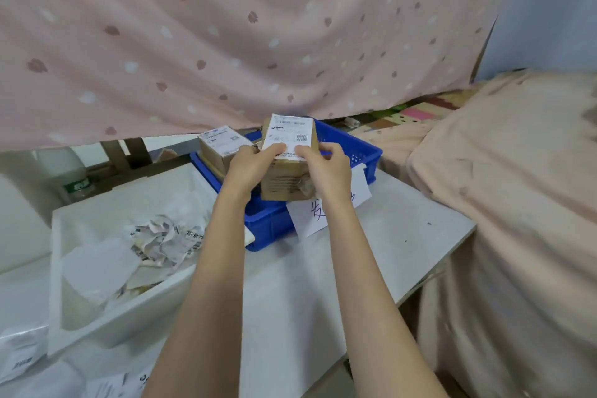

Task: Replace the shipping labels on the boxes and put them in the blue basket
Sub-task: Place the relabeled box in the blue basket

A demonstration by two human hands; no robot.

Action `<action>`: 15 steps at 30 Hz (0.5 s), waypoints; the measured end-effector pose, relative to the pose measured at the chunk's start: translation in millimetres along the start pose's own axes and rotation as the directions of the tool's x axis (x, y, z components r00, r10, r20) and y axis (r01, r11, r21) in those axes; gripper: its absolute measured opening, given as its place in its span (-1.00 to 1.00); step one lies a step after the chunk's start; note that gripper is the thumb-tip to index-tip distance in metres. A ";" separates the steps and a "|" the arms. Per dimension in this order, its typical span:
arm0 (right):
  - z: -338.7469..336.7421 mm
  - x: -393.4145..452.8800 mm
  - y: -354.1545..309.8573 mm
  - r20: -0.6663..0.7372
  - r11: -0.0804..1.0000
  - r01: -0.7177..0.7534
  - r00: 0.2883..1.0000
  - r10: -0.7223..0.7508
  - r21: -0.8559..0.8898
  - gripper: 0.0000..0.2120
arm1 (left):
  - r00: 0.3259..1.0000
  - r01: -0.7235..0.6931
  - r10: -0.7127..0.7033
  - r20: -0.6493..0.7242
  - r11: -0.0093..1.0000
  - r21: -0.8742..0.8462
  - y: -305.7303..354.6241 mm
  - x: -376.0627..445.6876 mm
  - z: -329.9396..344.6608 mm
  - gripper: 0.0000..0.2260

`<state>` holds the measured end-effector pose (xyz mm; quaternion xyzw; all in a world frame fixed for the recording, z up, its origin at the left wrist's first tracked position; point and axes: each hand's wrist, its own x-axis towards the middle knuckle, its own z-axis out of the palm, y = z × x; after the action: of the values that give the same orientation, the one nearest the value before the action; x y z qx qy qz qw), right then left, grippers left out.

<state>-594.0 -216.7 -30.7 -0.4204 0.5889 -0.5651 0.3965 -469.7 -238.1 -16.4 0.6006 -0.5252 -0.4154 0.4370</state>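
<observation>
Two cardboard boxes are visible at this stage. One labelled box [215,147] already sits inside the blue basket [352,145], its white label facing up, so I judge that box finished. The second, a brown cardboard box [286,176], is held upright above the basket's near half, between my two hands. A fresh shipping label [289,134] lies on its upper face. My left hand [250,165] grips the box's left side with curled fingers, the thumb pressing the label's lower left edge. My right hand [324,165] grips the right side likewise, thumb on the label's lower right edge. The label's lower margin looks not yet fully flat, so I judge the step in hand to be smoothing it down; setting this box into the basket remains.

To the left on the tabletop [403,236], a white tray [97,326] holds crumpled old labels [164,241] and peeled backing sheets [97,265], evidence of removals already made. A handwritten paper sign [315,216] hangs on the basket's front wall. More printed sheets [109,384] lie at the lower left edge; whether these are unused labels I cannot tell. No further unlabelled boxes show in view, so how many remain cannot be judged.
</observation>
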 end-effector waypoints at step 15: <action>25.2 54.6 26.0 0.016 0.998 -0.057 0.998 0.057 -0.027 -0.68 | 0.971 -0.002 -0.008 -0.238 0.999 -0.043 -36.2 42.1 -16.4 -0.62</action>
<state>-589.7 -276.4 -57.4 -0.4134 0.6047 -0.5420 0.4118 -439.9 -276.0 -48.4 0.6372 -0.4590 -0.3521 0.5091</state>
